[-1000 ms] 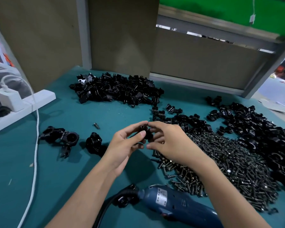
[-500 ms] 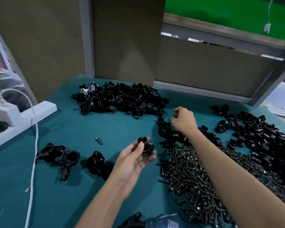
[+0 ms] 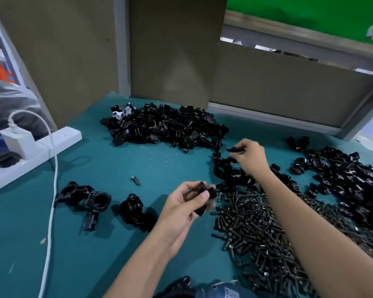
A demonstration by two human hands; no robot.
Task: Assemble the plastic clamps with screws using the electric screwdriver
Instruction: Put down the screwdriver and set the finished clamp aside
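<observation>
My left hand grips 1 clamp half; right hand pinches a small clamp piece; weak pinch risks dropping it into the pile.

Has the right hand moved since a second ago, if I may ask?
Yes; right hand reached away toward the far heap of black plastic clamps.

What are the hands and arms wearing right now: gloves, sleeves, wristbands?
Nothing worn shows. The left hand and right hand are bare, with no gloves and no rings that I can make out. The left forearm and right forearm are uncovered to the frame edge: no sleeves, watch or wristband in view.
</observation>
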